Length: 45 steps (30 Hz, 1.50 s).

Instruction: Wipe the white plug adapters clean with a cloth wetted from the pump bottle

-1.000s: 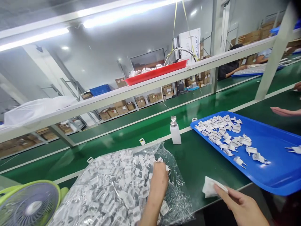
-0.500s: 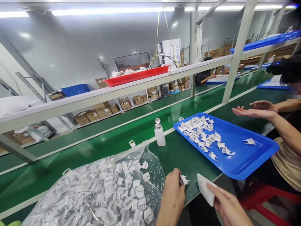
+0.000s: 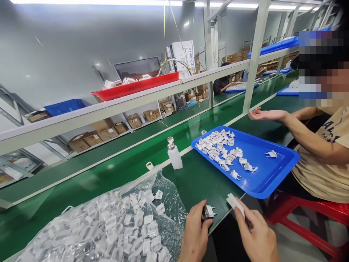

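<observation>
Between the thumb and fingers of my left hand (image 3: 194, 230) is a white two-pin plug (image 3: 209, 211), its pins pointing right, just above the green table (image 3: 188, 185). My right hand (image 3: 257, 229) pinches a folded white cloth (image 3: 235, 203) near the table's front edge. To the left, a clear plastic bag (image 3: 170, 203) holds a heap of white plug housings (image 3: 131, 218). Beyond my hands lies a blue tray (image 3: 261, 178) with many white plugs (image 3: 218, 143) piled at its far left side and a single plug (image 3: 271, 154) to the right.
A white pump bottle (image 3: 175, 157) stands behind the bag. One small white piece (image 3: 149, 166) lies near it. A co-worker (image 3: 324, 145) sits at the right, a hand held out past the tray. A red stool (image 3: 308, 225) and an overhead shelf with a red tray (image 3: 136, 86) are near.
The view has turned right, bringing more of the co-worker in. My right hand has tilted the cloth and drawn slightly closer to the plug. My left hand keeps its hold.
</observation>
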{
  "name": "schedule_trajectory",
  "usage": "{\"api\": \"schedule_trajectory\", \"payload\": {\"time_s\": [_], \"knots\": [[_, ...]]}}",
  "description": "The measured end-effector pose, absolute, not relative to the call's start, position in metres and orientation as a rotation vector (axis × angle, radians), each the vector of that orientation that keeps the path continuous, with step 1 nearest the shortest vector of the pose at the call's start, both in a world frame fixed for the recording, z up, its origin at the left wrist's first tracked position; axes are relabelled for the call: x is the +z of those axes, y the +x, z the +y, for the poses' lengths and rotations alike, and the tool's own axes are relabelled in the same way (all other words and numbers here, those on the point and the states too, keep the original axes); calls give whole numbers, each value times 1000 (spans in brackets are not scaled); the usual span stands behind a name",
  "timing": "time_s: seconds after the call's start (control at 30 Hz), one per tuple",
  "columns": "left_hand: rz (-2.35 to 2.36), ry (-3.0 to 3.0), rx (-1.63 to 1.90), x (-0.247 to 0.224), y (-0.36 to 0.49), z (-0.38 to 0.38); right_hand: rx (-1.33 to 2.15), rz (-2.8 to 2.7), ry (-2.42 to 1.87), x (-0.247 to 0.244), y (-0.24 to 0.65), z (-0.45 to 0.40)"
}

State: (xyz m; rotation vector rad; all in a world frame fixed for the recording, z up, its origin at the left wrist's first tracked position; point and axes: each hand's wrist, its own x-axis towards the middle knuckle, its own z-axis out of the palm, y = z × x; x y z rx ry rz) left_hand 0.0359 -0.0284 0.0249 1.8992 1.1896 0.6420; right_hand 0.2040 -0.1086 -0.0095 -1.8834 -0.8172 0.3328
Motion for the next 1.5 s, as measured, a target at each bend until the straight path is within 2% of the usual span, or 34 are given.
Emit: {"api": "schedule_trajectory", "payload": {"time_s": [0.17, 0.3, 0.63, 1.03, 1.2, 1.5], "knots": [[1165, 1956, 737, 23, 42, -30, 397, -1234, -1497, -34, 170, -100], [1147, 1963, 774, 23, 46, -29, 415, -1224, -1352, -48, 152, -101], [1165, 1994, 815, 17, 46, -26, 395, -1269, -1344, -53, 155, -114], [1146, 2081, 852, 13, 46, -31, 584, -1504, -1602, 1, 189, -79], [1123, 2059, 901, 11, 46, -32, 581, -1511, -1573, 0, 190, -85], [1162, 2018, 858, 11, 44, -27, 107, -1592, -1256, -61, 168, -119]]}}
